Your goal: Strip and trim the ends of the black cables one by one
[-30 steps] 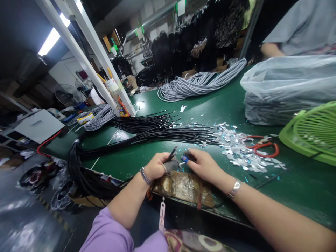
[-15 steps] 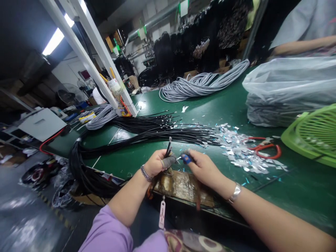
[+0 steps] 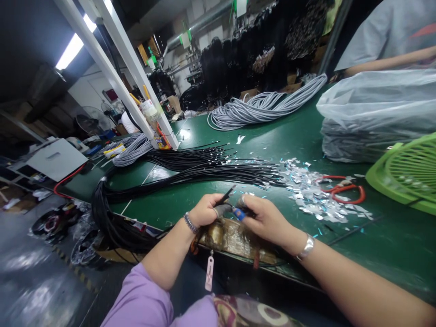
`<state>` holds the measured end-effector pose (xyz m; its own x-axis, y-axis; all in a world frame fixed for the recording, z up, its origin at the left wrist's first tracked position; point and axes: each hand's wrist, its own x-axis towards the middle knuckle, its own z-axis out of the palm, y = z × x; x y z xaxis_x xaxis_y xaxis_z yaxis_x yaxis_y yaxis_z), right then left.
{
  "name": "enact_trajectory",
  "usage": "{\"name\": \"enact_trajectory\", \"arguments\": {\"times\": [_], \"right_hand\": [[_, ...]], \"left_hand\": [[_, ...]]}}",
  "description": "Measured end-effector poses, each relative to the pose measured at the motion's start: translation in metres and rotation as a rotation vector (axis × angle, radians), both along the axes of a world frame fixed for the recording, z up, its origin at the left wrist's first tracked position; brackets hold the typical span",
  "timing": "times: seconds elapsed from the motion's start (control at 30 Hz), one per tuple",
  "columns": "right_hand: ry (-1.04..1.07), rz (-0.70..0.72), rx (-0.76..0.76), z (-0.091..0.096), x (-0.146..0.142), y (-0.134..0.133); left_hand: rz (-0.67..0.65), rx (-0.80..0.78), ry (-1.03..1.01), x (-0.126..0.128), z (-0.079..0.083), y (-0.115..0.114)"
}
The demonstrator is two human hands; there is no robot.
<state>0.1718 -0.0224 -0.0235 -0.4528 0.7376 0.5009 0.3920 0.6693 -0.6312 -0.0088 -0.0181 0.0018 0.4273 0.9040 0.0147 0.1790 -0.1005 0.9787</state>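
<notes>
My left hand (image 3: 206, 210) is closed around a thin black cable (image 3: 225, 196), whose end sticks up past a grey cot on the thumb. My right hand (image 3: 265, 217) pinches a small blue-handled tool (image 3: 239, 212) against that cable end. The two hands meet at the near edge of the green table (image 3: 204, 195), above a foil-wrapped pad (image 3: 235, 238). Just beyond them lies a long bundle of black cables (image 3: 190, 172) with stripped tips.
Silver foil scraps (image 3: 313, 190) and red-handled scissors (image 3: 344, 190) lie to the right. A green plastic basket (image 3: 408, 172), a clear bag of cables (image 3: 374, 113) and grey cable coils (image 3: 265, 104) sit farther back. Another person's arm (image 3: 391, 59) is at the top right.
The cable end in my left hand tipped upright, then leaned right again. My right hand with the blue tool closed in on it. The view shifted slightly.
</notes>
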Motion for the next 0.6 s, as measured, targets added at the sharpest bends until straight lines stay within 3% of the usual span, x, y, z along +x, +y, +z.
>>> {"name": "enact_trajectory", "arguments": {"times": [0.1, 0.17, 0.3, 0.43, 0.6], "right_hand": [[-0.023, -0.149, -0.124, -0.002, 0.002, 0.008], [0.017, -0.199, -0.203, -0.003, 0.004, 0.013], [0.19, -0.065, -0.307, 0.001, 0.003, 0.01], [0.279, 0.054, -0.42, 0.003, -0.001, 0.005], [0.57, -0.191, -0.689, -0.001, 0.005, 0.015]], "left_hand": [[-0.07, -0.037, 0.03, -0.001, 0.0, -0.001], [-0.05, -0.065, 0.003, -0.003, -0.001, -0.002], [0.041, -0.076, -0.047, -0.005, -0.005, -0.003], [0.016, -0.087, -0.068, -0.004, -0.004, -0.003], [0.049, -0.108, -0.075, -0.006, -0.007, -0.001]]}}
